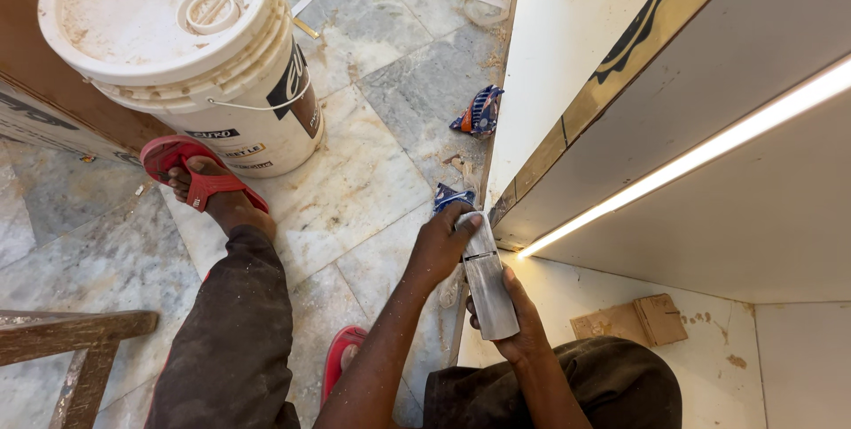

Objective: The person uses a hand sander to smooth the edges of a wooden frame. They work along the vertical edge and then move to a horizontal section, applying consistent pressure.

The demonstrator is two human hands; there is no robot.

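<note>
- Left hand and right hand both clasp a grey metal block plane against the white cabinet edge.
- White lidded bucket, dark label on its side, stands left.
- Blue-orange wrapper lies on the floor.

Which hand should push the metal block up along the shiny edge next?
Probably the left hand: its fingers wrap the front end of the metal block, nearest the brass edge strip. The right hand only cups the rear end.
</note>
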